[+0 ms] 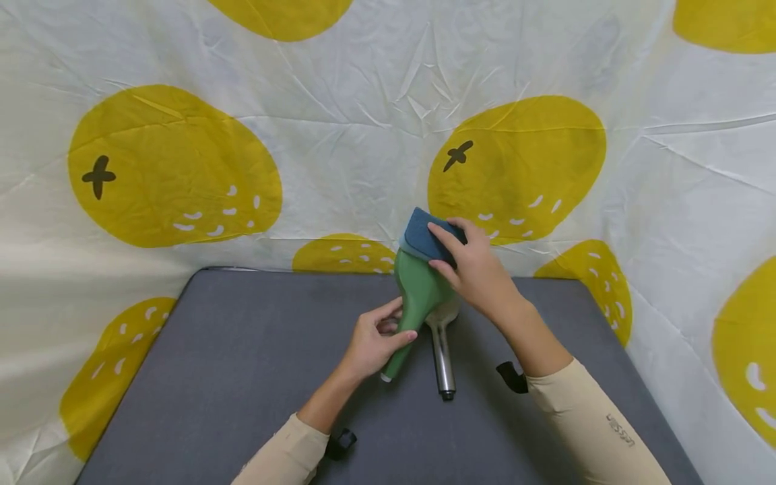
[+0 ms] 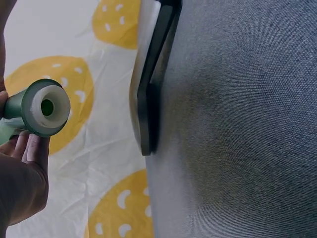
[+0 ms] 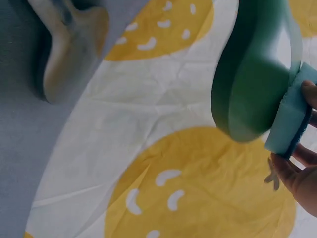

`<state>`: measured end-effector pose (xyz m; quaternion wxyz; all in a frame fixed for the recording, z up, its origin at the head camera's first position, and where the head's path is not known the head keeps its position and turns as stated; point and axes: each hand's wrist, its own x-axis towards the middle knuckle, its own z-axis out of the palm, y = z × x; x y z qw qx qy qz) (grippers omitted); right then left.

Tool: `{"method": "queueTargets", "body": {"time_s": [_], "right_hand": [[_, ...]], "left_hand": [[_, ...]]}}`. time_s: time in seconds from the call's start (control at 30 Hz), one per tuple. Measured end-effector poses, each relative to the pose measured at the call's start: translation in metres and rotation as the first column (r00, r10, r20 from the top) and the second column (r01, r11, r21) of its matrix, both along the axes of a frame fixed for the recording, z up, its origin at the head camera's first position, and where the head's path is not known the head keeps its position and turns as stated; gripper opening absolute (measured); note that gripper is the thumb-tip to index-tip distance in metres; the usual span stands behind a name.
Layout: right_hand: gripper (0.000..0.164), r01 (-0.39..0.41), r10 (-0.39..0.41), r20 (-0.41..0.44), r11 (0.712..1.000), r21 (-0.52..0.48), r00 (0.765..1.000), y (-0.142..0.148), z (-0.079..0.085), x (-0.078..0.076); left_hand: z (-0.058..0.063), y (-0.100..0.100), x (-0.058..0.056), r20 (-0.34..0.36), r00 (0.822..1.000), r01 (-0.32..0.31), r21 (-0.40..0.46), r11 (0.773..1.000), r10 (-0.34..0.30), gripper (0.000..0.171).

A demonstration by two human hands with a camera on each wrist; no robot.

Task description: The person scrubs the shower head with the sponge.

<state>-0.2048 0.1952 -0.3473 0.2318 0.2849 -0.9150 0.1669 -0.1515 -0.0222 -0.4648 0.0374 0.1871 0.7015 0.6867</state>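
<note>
My left hand (image 1: 372,340) grips the handle of a green hand shower (image 1: 418,289), thumb across the front, holding it tilted above the table with its head up. In the left wrist view the handle's hollow white end (image 2: 52,106) faces the camera. A blue sponge (image 1: 424,232), light blue with a darker scouring side, is pinched between the thumb and fingers of my right hand (image 1: 479,269). The right wrist view shows the light side of the sponge (image 3: 292,116) against the face of the green shower head (image 3: 252,74).
Behind the green one, a silver hand shower (image 1: 444,357) lies on the dark grey table (image 1: 261,350), its handle toward me. White cloth (image 1: 364,168) with yellow fruit shapes hangs around the table's back and sides. Small black pieces (image 1: 512,377) show beside both wrists.
</note>
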Motion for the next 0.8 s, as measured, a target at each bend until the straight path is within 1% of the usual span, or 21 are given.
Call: {"method": "queueTargets", "body": {"time_s": [0.1, 0.17, 0.27, 0.33, 0.4, 0.5, 0.63, 0.73, 0.8], "right_hand": [[0.061, 0.045, -0.041, 0.077, 0.998, -0.045, 0.996, 0.007, 0.005, -0.012], [0.06, 0.063, -0.055, 0.109, 0.996, -0.07, 0.993, 0.012, 0.007, -0.018], [0.061, 0.071, -0.06, 0.116, 0.993, -0.095, 0.991, 0.017, 0.005, -0.021], [0.062, 0.06, -0.05, 0.098, 0.994, -0.094, 0.994, 0.019, 0.001, -0.019], [0.063, 0.043, -0.037, 0.069, 0.996, -0.076, 0.997, 0.018, -0.003, -0.013], [0.064, 0.009, -0.009, 0.014, 0.999, -0.032, 1.0, 0.014, -0.012, -0.002], [0.067, -0.032, 0.034, -0.044, 0.999, 0.028, 0.998, 0.007, -0.028, 0.019], [0.07, -0.066, 0.07, -0.072, 0.997, 0.051, 0.995, 0.003, -0.04, 0.035], [0.068, -0.085, 0.09, -0.086, 0.995, 0.058, 0.992, 0.001, -0.046, 0.043]], "left_hand": [[0.0, 0.0, 0.0, 0.014, 1.0, 0.001, 0.003, 1.0, -0.001, 0.067], [-0.001, 0.0, 0.0, 0.019, 1.0, 0.003, 0.015, 1.0, -0.003, 0.067], [-0.002, -0.001, -0.001, 0.016, 1.0, 0.008, 0.02, 1.0, -0.008, 0.067], [-0.002, -0.001, -0.001, 0.014, 1.0, 0.011, 0.015, 1.0, -0.011, 0.067], [-0.002, 0.0, -0.002, 0.016, 1.0, 0.008, 0.013, 1.0, -0.008, 0.066], [0.0, 0.0, -0.003, 0.022, 1.0, 0.007, 0.034, 0.999, -0.008, 0.066], [0.002, 0.0, -0.003, 0.03, 0.999, 0.027, 0.083, 0.996, -0.03, 0.064], [0.002, 0.0, -0.004, 0.043, 0.998, 0.037, 0.111, 0.993, -0.042, 0.061], [0.001, 0.0, -0.004, 0.045, 0.998, 0.035, 0.122, 0.992, -0.041, 0.058]]}}
